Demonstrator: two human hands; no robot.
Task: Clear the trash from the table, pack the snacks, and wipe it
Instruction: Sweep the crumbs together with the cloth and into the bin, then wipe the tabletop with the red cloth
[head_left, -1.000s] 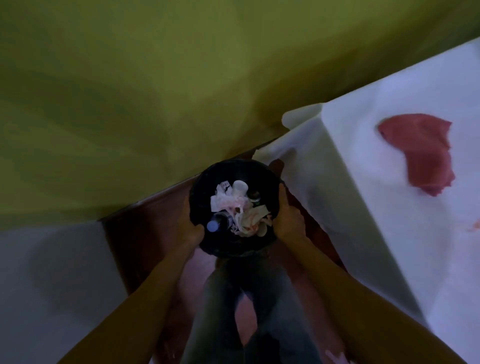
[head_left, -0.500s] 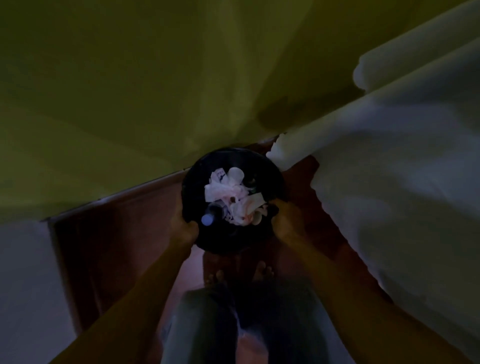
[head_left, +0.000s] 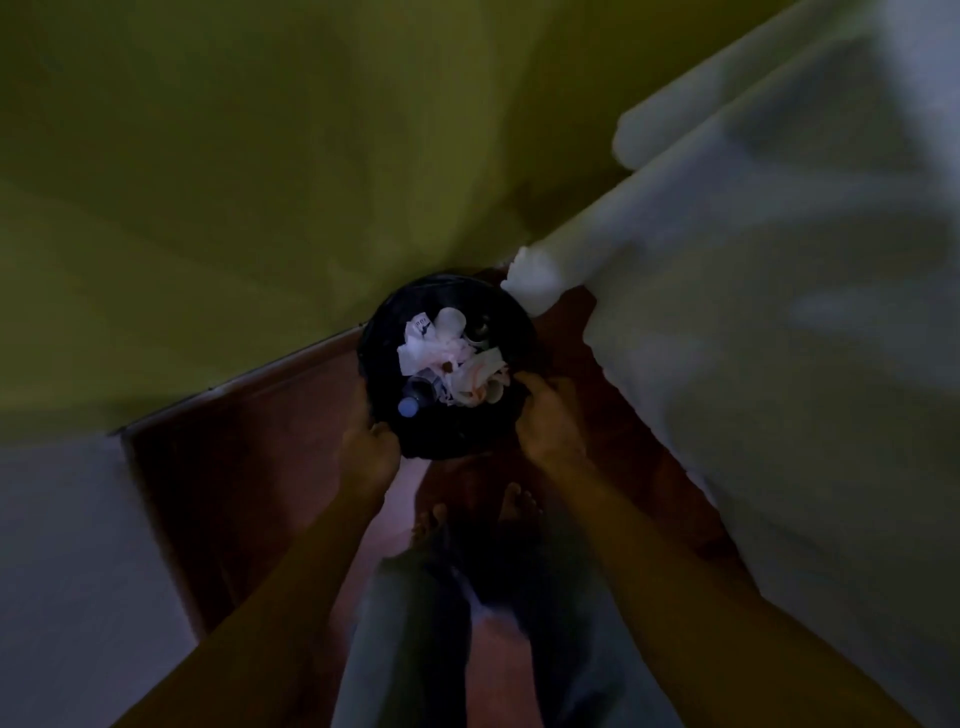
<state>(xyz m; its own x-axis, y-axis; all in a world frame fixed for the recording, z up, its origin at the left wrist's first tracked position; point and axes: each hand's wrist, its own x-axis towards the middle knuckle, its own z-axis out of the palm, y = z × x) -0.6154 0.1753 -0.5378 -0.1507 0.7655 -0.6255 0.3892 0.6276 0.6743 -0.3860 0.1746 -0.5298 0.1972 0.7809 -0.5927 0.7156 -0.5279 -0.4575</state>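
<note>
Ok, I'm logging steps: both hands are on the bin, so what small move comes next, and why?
Probably lower the black bin to the floor by the yellow wall and release it: left hand and right hand grip its rim, with crumpled tissues and a bottle inside.

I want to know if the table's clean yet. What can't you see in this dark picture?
Head view only:
Table top: outside the frame; only the blurred white tablecloth shows.
Bottom of the black bin: covered by crumpled paper.
Bottle: mostly buried, blue cap shows.
Left hand and right hand: fingertips lost in darkness at the rim.
</note>
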